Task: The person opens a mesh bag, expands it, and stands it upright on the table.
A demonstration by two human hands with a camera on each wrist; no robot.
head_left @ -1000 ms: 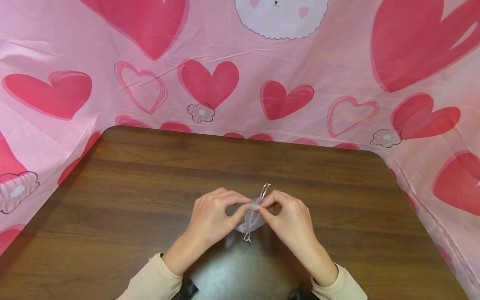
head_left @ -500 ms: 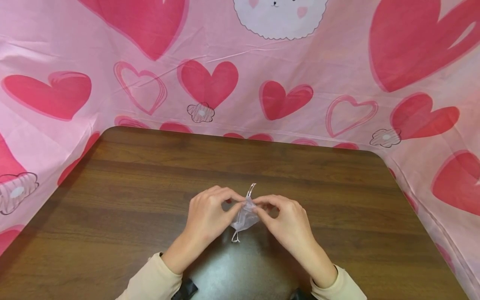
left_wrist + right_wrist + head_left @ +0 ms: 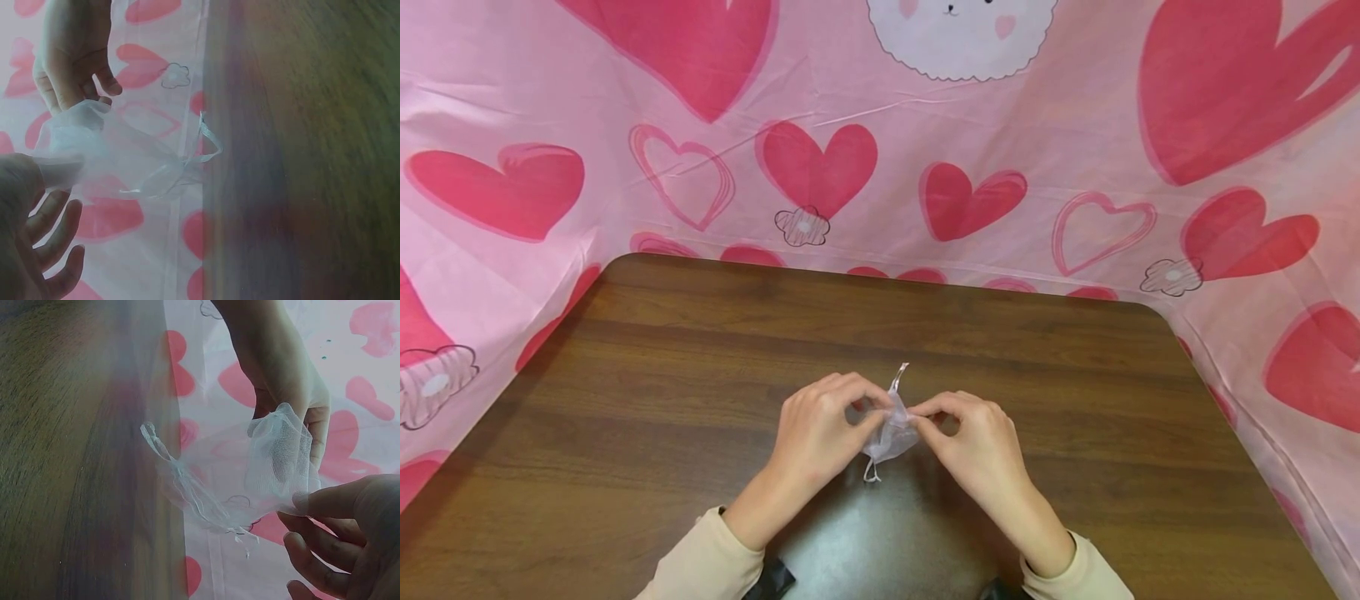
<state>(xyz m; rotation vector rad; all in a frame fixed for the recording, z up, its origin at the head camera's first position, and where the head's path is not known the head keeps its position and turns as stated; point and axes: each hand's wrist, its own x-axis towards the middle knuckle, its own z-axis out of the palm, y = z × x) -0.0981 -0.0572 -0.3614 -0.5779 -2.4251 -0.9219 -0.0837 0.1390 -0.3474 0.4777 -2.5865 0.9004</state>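
Observation:
A small sheer white organza drawstring bag [image 3: 892,440] hangs between both hands over the table. My left hand [image 3: 820,427] holds it from the left with thumb and index finger at its edge. Through the mesh, a finger of that hand shows in the right wrist view, where the bag [image 3: 215,481] spreads out. My right hand [image 3: 981,437] pinches the opposite edge between thumb and index finger. One thin white drawstring loop [image 3: 871,473] dangles on the near side, and another cord end [image 3: 899,377] sticks out on the far side.
The brown wooden table [image 3: 700,350] has rounded far corners. Behind it and along both sides hangs a pink cloth [image 3: 895,100] printed with red hearts. Black objects [image 3: 771,579] show at the near edge by the sleeves.
Both hands and the bag have shifted slightly left. The bag has turned a little, its cord ends moving left, and my left fingertips now sit partly behind the mesh.

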